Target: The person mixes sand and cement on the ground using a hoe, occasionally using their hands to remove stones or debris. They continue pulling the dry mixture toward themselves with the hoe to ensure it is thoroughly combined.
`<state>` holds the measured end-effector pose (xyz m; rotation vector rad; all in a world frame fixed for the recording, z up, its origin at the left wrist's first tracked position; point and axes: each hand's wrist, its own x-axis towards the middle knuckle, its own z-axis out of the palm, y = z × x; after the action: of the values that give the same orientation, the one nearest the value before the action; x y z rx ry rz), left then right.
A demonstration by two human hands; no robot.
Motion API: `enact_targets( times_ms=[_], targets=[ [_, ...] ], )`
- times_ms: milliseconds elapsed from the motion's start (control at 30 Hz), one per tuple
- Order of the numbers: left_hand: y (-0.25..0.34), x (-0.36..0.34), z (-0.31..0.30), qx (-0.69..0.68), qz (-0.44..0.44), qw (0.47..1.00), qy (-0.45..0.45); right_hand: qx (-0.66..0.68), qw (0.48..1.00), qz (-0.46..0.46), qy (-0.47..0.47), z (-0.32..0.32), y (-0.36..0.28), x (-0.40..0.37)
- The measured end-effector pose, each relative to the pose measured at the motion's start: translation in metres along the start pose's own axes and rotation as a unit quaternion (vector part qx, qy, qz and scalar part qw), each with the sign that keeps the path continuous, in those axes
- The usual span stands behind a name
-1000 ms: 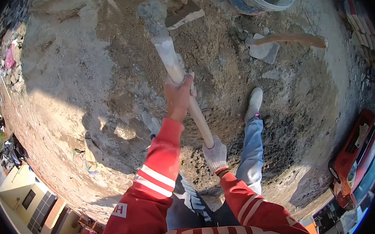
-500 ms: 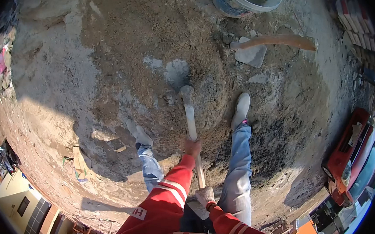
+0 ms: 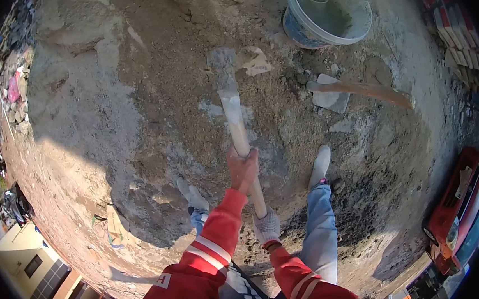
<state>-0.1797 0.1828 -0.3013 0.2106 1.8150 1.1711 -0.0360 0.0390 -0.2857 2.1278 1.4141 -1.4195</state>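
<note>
My left hand (image 3: 243,169), bare, is wrapped around the middle of the pale wooden handle of a hoe (image 3: 236,119). Lower down, my right hand (image 3: 267,227), in a light knitted glove, grips the handle near its butt end. The handle points away from me between my legs. Its far end is coated grey, and the grey head blurs into the soil, so the blade's edge is hard to make out. Loose brown earth (image 3: 170,59) lies around it. To the right, a second tool (image 3: 367,88) with a curved wooden handle and flat grey blade rests on the ground.
A white bucket (image 3: 305,29) with grey, wet contents stands at the upper right. My boots (image 3: 320,165) are planted on either side of the handle. A red car (image 3: 451,194) is at the right, stacked bricks (image 3: 455,37) beyond it, and rubble (image 3: 20,116) at the far left.
The hoe's head has moved up and away from me, with both hands following forward. The bucket and the second tool appear lower in view as the camera shifts.
</note>
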Motion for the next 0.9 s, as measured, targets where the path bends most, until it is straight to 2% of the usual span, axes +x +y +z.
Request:
enact_targets(
  times_ms=[33, 67, 133, 167, 233, 300, 367, 400, 433, 467, 533, 567, 633, 667, 733, 800, 900],
  targets=[
    [0.040, 0.038, 0.014, -0.047, 0.010, 0.999, 0.007, 0.003, 0.996, -0.066, 0.059, -0.017, -0.042, 0.034],
    [0.093, 0.066, 0.029, -0.073, 0.067, 0.995, 0.000, 0.011, 0.995, -0.079, 0.061, -0.035, -0.083, 0.071],
    [0.166, 0.118, 0.053, -0.033, 0.194, 0.980, 0.002, 0.057, 0.974, -0.195, 0.101, -0.067, -0.155, 0.142],
    [0.185, 0.146, 0.068, 0.001, 0.271, 0.962, 0.046, 0.091, 0.964, -0.228, 0.103, -0.082, -0.190, 0.175],
    [0.185, 0.208, 0.093, 0.087, 0.406, 0.902, 0.116, 0.080, 0.936, -0.324, 0.109, -0.104, -0.243, 0.236],
    [0.155, 0.262, 0.107, 0.154, 0.456, 0.861, 0.162, 0.038, 0.928, -0.360, 0.085, -0.112, -0.279, 0.291],
    [0.133, 0.294, 0.127, 0.201, 0.319, 0.916, 0.141, 0.009, 0.939, -0.338, 0.056, -0.104, -0.280, 0.332],
    [0.119, 0.313, 0.131, 0.272, 0.225, 0.931, 0.089, -0.024, 0.948, -0.314, 0.038, -0.103, -0.276, 0.344],
    [0.111, 0.322, 0.133, 0.337, 0.129, 0.932, 0.035, 0.017, 0.971, -0.226, -0.078, -0.103, -0.268, 0.348],
    [0.093, 0.320, 0.139, 0.363, 0.138, 0.920, 0.054, 0.010, 0.970, -0.231, -0.080, -0.101, -0.256, 0.347],
    [0.067, 0.293, 0.156, 0.393, 0.121, 0.908, 0.078, -0.105, 0.954, -0.268, -0.086, -0.099, -0.226, 0.344],
    [0.063, 0.286, 0.162, 0.397, 0.099, 0.908, 0.086, -0.082, 0.957, -0.255, -0.112, -0.110, -0.220, 0.333],
    [0.068, 0.273, 0.163, 0.411, 0.099, 0.902, 0.086, -0.002, 0.967, -0.174, -0.185, -0.125, -0.214, 0.302],
    [0.069, 0.265, 0.162, 0.422, 0.089, 0.898, 0.084, 0.047, 0.967, -0.105, -0.227, -0.133, -0.210, 0.284],
    [0.066, 0.262, 0.154, 0.418, 0.087, 0.901, 0.072, -0.050, 0.976, -0.180, -0.110, -0.100, -0.175, 0.275],
    [0.055, 0.256, 0.148, 0.412, 0.083, 0.905, 0.061, -0.012, 0.993, -0.098, -0.070, -0.104, -0.162, 0.221],
    [0.021, 0.231, 0.127, 0.382, 0.048, 0.920, 0.078, -0.030, 0.996, -0.057, -0.060, -0.096, -0.125, 0.160]
  ],
)
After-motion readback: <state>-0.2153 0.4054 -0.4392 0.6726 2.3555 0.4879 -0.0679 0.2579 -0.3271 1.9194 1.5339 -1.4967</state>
